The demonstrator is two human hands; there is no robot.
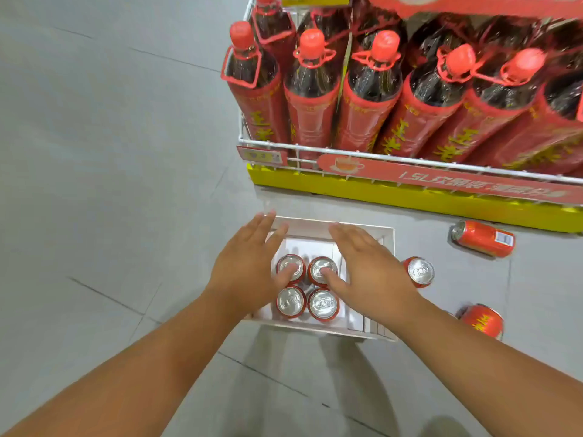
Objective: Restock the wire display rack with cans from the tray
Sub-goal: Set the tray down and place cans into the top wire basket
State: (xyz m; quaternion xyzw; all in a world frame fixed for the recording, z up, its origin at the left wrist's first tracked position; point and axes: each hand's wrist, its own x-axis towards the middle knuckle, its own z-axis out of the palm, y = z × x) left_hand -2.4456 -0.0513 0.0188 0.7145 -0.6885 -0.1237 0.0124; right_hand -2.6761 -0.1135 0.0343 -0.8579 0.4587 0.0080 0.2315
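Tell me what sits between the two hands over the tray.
Head view: four upright cans in the tray sit between the left hand and right hand.

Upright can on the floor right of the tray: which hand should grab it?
Right. The right hand hovers over the tray's right side, nearest that can. The left hand would have to cross over.

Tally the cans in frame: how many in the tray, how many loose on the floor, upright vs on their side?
Cans upright in the white tray: 4, e.g.
Cans upright on the floor: 1
Cans lying on their side on the floor: 1
Cans on the floor, pose unclear, partly hidden by the right arm: 1
Total: 7 cans
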